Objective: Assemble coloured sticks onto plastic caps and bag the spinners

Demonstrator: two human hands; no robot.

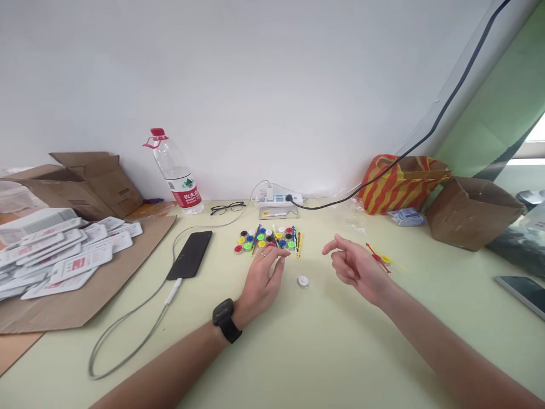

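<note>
My left hand (263,279) rests on the table, fingers loosely bent and apart, its fingertips at the near edge of a group of small round pieces (247,246) with coloured tops. Thin coloured arrow-ended sticks (297,241) lie across and beside that group. Between my two hands, a single white-topped round piece (303,281) sits on the table. My right hand (355,266) is to its right, index finger stretched out and other fingers curled, with nothing visible in it. Beyond that hand lie a red arrow-ended stick (376,257) and a yellow round piece (385,259).
A black phone (190,255) on a cable, glasses (227,208), a large water bottle (182,176) and a power strip (279,197) are on the table (298,363). White cards (83,264) cover cardboard at left. A striped bag (395,182) and a box (472,213) stand right.
</note>
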